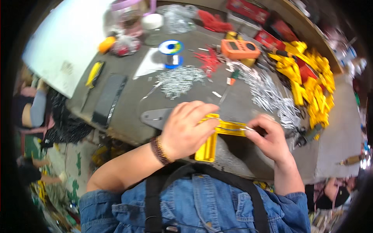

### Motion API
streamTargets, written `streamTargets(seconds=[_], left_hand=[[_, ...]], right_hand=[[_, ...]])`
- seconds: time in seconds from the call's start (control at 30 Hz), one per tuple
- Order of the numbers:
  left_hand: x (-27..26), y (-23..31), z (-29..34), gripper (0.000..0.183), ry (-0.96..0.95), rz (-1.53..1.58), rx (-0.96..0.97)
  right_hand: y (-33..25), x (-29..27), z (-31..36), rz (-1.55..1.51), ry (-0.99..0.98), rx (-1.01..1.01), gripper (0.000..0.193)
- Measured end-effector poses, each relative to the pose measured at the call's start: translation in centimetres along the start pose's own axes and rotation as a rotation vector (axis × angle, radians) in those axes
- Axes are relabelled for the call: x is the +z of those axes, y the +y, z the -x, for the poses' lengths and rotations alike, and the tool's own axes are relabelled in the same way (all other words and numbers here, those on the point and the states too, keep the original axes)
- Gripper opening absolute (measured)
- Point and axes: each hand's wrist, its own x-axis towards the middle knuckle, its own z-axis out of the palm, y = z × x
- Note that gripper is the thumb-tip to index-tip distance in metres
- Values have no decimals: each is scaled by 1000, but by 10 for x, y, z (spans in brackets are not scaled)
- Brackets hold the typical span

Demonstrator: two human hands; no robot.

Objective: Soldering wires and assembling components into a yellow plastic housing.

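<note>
both hands (186,130) (270,138) grip the yellow plastic part (211,141).

Bright even overhead light; strong fisheye bending, dark vignette at rim; edges blurred; centre fairly sharp

Yellow plastic part (211,141) — L-shaped, held over workbench edge.

The grey workbench (128,93) carries 2 heaps of small metal pins (179,80), one in the middle and a longer one to the right (268,95). A pile of yellow plastic parts (312,83) lies at the right edge. Also on it are an orange meter (240,49), a solder spool (171,52), a black flat bar (108,99) and a yellow-handled tool (93,75).
</note>
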Motion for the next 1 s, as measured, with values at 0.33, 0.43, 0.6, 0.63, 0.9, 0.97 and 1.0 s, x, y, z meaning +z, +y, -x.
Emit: streamTargets(seconds=[0.33, 0.43, 0.6, 0.63, 0.9, 0.97, 1.0], left_hand=[[5, -2, -3, 13, -41, 105, 14], [7, -5, 1, 14, 29, 170, -35], [7, -8, 3, 15, 24, 189, -22], [7, -8, 3, 15, 28, 192, -23], [8, -12, 5, 17, 43, 248, -38], [7, -12, 4, 19, 39, 248, -27], [5, -11, 3, 21, 31, 284, -38]], right_hand=[[-2, 13, -13, -97, 16, 87, 12], [-10, 21, -25, 2, -20, -30, 13], [-10, 26, -31, 5, -36, -80, 13], [-10, 28, -32, -26, -9, -84, 13], [-9, 20, -34, -12, -163, -56, 16], [-11, 18, -34, 6, -191, -102, 18], [-14, 14, -32, -24, -192, -35, 19]])
